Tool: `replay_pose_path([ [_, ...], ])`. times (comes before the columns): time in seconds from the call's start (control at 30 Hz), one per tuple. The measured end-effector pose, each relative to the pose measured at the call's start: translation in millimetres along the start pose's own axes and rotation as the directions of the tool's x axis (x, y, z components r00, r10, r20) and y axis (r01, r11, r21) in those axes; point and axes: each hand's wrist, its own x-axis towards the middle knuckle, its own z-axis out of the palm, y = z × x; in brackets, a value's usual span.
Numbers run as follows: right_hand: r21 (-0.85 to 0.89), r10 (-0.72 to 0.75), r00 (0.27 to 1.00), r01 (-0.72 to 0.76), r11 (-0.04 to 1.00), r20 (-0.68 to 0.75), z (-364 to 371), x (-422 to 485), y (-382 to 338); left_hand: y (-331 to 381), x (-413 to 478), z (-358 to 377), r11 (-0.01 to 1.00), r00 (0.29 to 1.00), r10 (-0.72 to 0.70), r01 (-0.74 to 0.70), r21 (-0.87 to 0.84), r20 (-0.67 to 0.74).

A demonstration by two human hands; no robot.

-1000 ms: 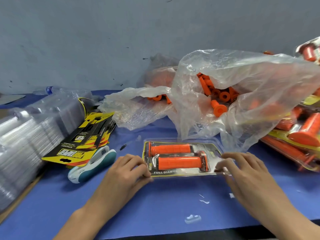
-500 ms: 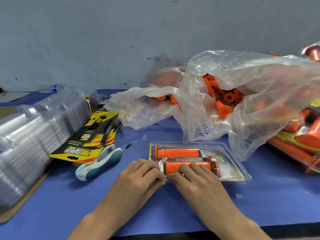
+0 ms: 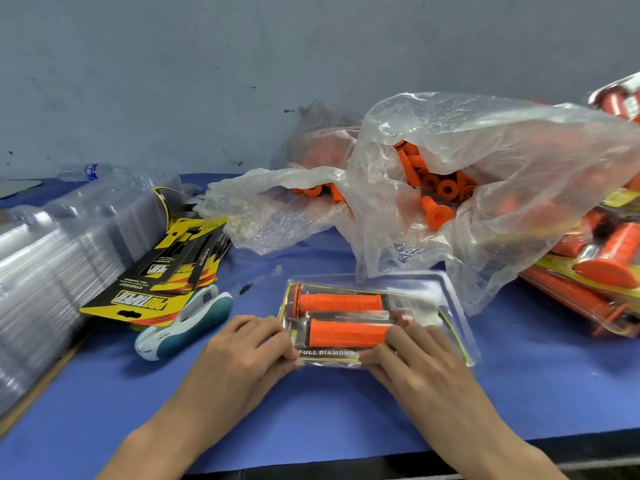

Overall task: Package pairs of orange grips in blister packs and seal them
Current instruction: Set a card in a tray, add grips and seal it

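Head view | blue tabletop (image 3: 311, 417), grey wall (image 3: 242, 64) at 12 o'clock | blister pack (image 3: 454, 299) with two orange grips (image 3: 341, 301) at centre | left hand (image 3: 239, 355) and right hand (image 3: 419, 365) pinch its 6 o'clock edge, fingers curled

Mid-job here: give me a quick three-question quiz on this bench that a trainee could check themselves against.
1. True or false: the blister pack in front of the person is empty.
2. Which hand is nearer the white and teal stapler? A: left hand. B: right hand.
3. Fill in: the loose orange grips lie inside a clear ____.
Key: 1 false, it holds two packed grips. 2 A. 3 plastic bag.
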Motion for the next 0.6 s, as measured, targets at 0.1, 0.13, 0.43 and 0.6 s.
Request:
replay_pose_path([
  [0.1,-0.010,0.039,0.999,-0.039,0.999,0.013,-4.6,-7.5,13.2,-7.0,-2.2,-1.7,1.000,1.000,-0.012,0.012,0.000,0.008],
  [0.13,-0.006,0.049,0.999,-0.049,0.999,0.007,-5.1,-9.4,15.6,-7.8,-2.4,-1.7,1.000,1.000,-0.011,0.011,0.000,0.006],
  [0.43,-0.064,0.102,0.994,-0.105,0.992,-0.040,-7.8,-18.3,36.7,-24.4,-6.8,-4.7,0.996,0.997,-0.070,0.071,-0.048,0.036],
  [0.6,0.019,0.066,0.997,-0.066,0.998,-0.032,-4.2,-13.7,30.3,-29.5,-6.0,-1.8,0.990,0.989,-0.135,0.138,-0.041,0.065],
])
